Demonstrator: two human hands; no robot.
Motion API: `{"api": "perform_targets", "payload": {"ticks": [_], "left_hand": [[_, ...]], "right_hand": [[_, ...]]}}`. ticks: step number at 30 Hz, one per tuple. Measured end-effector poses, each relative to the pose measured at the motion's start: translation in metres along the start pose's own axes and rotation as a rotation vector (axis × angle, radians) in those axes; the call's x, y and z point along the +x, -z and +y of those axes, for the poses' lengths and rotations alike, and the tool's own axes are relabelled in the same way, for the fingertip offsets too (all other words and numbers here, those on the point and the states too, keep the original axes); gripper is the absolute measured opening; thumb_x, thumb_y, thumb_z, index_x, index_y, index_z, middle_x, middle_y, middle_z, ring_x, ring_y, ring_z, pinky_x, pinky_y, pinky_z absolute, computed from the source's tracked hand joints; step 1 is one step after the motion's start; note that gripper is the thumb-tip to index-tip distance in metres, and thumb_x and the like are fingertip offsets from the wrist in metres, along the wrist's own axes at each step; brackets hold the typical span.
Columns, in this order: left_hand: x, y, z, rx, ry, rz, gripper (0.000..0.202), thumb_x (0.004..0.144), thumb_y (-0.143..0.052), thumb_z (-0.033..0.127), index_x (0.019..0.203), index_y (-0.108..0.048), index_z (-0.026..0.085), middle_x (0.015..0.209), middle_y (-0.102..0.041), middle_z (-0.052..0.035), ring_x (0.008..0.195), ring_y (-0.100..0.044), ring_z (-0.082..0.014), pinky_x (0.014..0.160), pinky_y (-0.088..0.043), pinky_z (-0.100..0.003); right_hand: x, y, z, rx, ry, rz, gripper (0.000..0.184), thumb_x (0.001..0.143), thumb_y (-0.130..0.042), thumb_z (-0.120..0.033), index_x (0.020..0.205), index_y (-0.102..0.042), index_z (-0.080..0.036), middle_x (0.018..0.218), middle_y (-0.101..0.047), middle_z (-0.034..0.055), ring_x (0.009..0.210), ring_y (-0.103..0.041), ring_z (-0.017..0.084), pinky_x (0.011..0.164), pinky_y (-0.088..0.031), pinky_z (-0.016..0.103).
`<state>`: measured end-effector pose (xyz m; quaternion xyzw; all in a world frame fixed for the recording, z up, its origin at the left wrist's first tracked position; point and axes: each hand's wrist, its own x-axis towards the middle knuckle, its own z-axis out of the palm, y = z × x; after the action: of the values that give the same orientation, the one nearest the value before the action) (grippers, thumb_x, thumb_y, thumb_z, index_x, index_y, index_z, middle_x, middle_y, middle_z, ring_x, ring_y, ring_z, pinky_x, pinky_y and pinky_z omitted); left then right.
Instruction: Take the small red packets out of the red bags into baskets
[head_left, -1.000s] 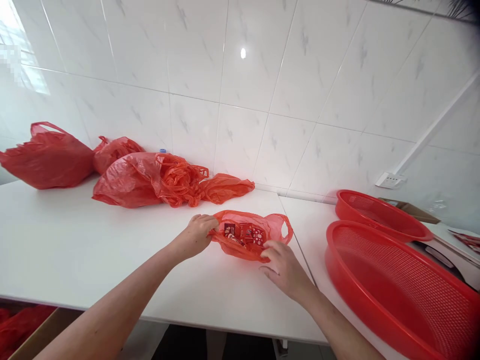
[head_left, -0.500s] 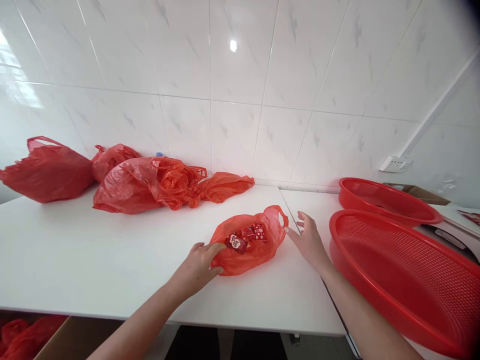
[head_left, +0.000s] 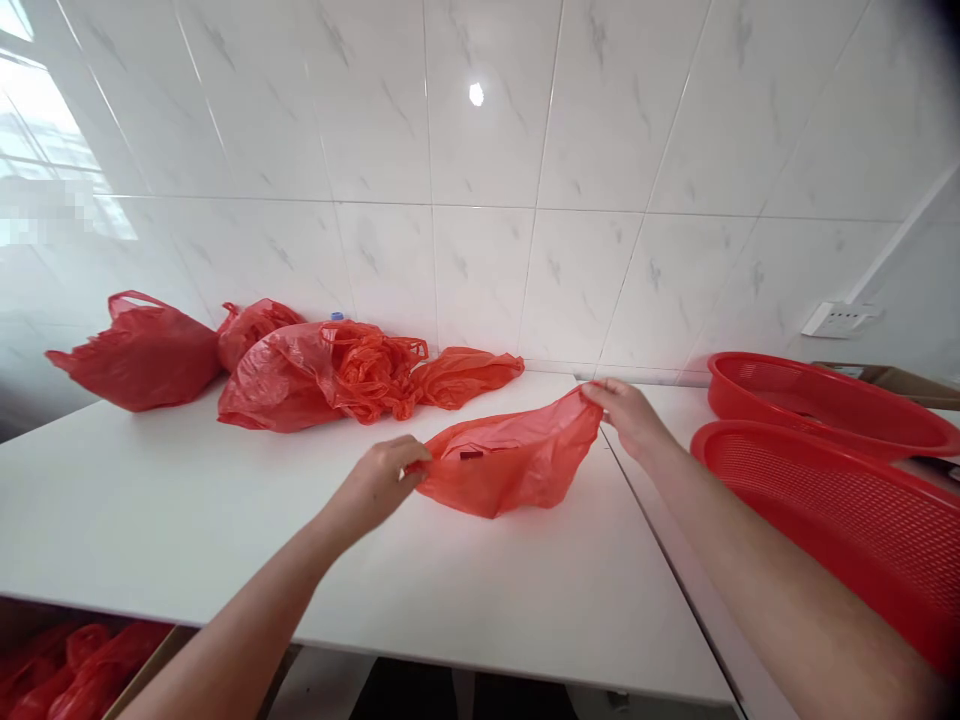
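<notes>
A thin red plastic bag [head_left: 517, 475] is stretched between my two hands above the white table. My left hand [head_left: 386, 478] pinches its left end, fingers closed on the plastic. At the upper right corner, my right hand [head_left: 621, 408] grips the bag's handle end and holds it higher than the left end. The mouth gapes slightly, and a small dark strip of something [head_left: 471, 455] shows inside. The rest of the contents is hidden behind the front wall of the bag.
Filled red bags [head_left: 150, 355] and crumpled ones [head_left: 375, 370] lie along the tiled wall at the left. Two red plastic baskets [head_left: 817, 400] stand at the right, near a wall socket [head_left: 836, 320]. Below the table's front edge, a cardboard box holds more red bags [head_left: 90, 665].
My right hand has closed on the bag's handle end and raised it. My left hand has closed on the other end. The small red packets inside are now mostly hidden. The view has shifted left.
</notes>
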<state>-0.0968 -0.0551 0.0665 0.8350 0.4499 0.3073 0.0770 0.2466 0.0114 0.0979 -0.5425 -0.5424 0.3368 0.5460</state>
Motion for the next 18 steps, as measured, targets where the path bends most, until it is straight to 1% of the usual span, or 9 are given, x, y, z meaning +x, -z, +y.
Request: {"api": "perform_targets", "payload": {"ticks": [2, 4, 6, 9, 12, 15, 17, 18], "left_hand": [[0.014, 0.022, 0.0, 0.031, 0.042, 0.085, 0.01, 0.078, -0.048, 0.018, 0.077, -0.057, 0.02, 0.079, -0.061, -0.001, 0.071, -0.054, -0.0138, 0.063, -0.041, -0.025], [0.028, 0.039, 0.003, 0.109, 0.079, 0.176, 0.009, 0.077, -0.048, 0.02, 0.076, -0.057, 0.02, 0.08, -0.06, -0.0015, 0.073, -0.054, -0.0148, 0.062, -0.041, -0.025], [0.041, 0.053, 0.007, 0.209, 0.112, 0.228, 0.01, 0.076, -0.048, 0.02, 0.075, -0.058, 0.02, 0.08, -0.059, -0.0023, 0.074, -0.054, -0.0162, 0.063, -0.041, -0.026], [0.059, 0.07, 0.012, 0.324, 0.119, 0.263, 0.011, 0.075, -0.048, 0.018, 0.074, -0.059, 0.02, 0.079, -0.058, -0.0026, 0.076, -0.054, -0.0179, 0.064, -0.041, -0.027], [0.073, 0.086, 0.013, 0.33, 0.1, 0.235, 0.015, 0.077, -0.046, 0.019, 0.079, -0.06, 0.019, 0.087, -0.057, -0.0021, 0.077, -0.055, -0.0171, 0.067, -0.041, -0.028], [0.083, 0.102, 0.009, 0.308, 0.097, 0.136, 0.013, 0.076, -0.05, 0.023, 0.082, -0.061, 0.019, 0.1, -0.056, -0.0029, 0.079, -0.056, -0.0173, 0.068, -0.042, -0.029], [0.089, 0.11, 0.006, 0.314, 0.129, 0.035, 0.012, 0.071, -0.056, 0.026, 0.08, -0.061, 0.021, 0.097, -0.058, -0.003, 0.073, -0.057, -0.0174, 0.063, -0.043, -0.028], [0.091, 0.112, 0.006, 0.308, 0.143, 0.028, 0.012, 0.067, -0.06, 0.026, 0.078, -0.061, 0.022, 0.088, -0.06, -0.0022, 0.067, -0.056, -0.0169, 0.059, -0.042, -0.028]], "right_hand": [[0.007, 0.004, -0.025, 0.168, 0.013, 0.057, 0.022, 0.067, -0.066, -0.037, 0.068, -0.054, -0.018, 0.074, -0.06, -0.0005, 0.073, -0.057, 0.012, 0.067, -0.046, 0.025], [0.011, 0.004, -0.048, 0.254, 0.046, 0.087, 0.021, 0.067, -0.067, -0.034, 0.065, -0.052, -0.018, 0.075, -0.06, -0.0004, 0.074, -0.058, 0.012, 0.068, -0.048, 0.025], [0.012, 0.001, -0.066, 0.264, 0.083, 0.097, 0.02, 0.069, -0.067, -0.032, 0.064, -0.052, -0.018, 0.076, -0.061, -0.0003, 0.074, -0.058, 0.011, 0.067, -0.049, 0.024], [0.015, -0.003, -0.083, 0.227, 0.12, 0.127, 0.02, 0.072, -0.066, -0.029, 0.063, -0.052, -0.018, 0.075, -0.061, 0.0005, 0.072, -0.059, 0.011, 0.068, -0.051, 0.025], [0.024, -0.002, -0.096, 0.235, 0.124, 0.172, 0.016, 0.076, -0.062, -0.025, 0.065, -0.053, -0.018, 0.071, -0.061, 0.0013, 0.066, -0.059, 0.011, 0.066, -0.051, 0.028], [0.035, 0.003, -0.103, 0.279, 0.071, 0.191, 0.013, 0.08, -0.058, -0.021, 0.068, -0.053, -0.018, 0.069, -0.061, 0.0017, 0.061, -0.059, 0.012, 0.06, -0.051, 0.028], [0.041, 0.004, -0.104, 0.332, 0.011, 0.199, 0.014, 0.08, -0.056, -0.018, 0.066, -0.052, -0.018, 0.064, -0.058, 0.0003, 0.056, -0.056, 0.011, 0.054, -0.049, 0.026], [0.044, 0.003, -0.104, 0.357, -0.015, 0.204, 0.016, 0.08, -0.056, -0.016, 0.064, -0.051, -0.018, 0.06, -0.056, -0.0007, 0.053, -0.053, 0.01, 0.051, -0.047, 0.025]]}}
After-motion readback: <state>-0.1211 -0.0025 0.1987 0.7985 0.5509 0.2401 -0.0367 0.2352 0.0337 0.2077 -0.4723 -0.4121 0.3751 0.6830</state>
